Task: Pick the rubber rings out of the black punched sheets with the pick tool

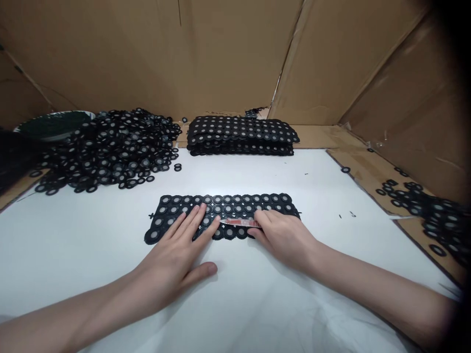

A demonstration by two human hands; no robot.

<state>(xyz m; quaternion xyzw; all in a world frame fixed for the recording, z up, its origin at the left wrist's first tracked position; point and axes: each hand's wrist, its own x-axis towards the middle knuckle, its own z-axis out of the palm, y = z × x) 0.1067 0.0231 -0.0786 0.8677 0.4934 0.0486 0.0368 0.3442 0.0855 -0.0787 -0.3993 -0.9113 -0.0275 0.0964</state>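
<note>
A black sheet of joined round rings (228, 199), with pale grey centres, lies flat on the white work surface. My left hand (184, 250) rests on its left half, fingers stretched out and pressing flat, thumb out on the white surface. Closed around a pointed knife (239, 223) is my right hand (285, 235), over the sheet's right part. The narrow blade looks reddish and points left, its tip close to my left index finger. Most of the knife's handle is hidden in my right hand. Small black strands stick out at the sheet's left and right ends.
A stack of similar black sheets (241, 130) lies at the back. Loose black rings form a big heap (117, 147) at back left, beside a bowl (55, 125). More loose rings (441, 220) lie on cardboard at the right. Cardboard walls (228, 59) enclose the far side.
</note>
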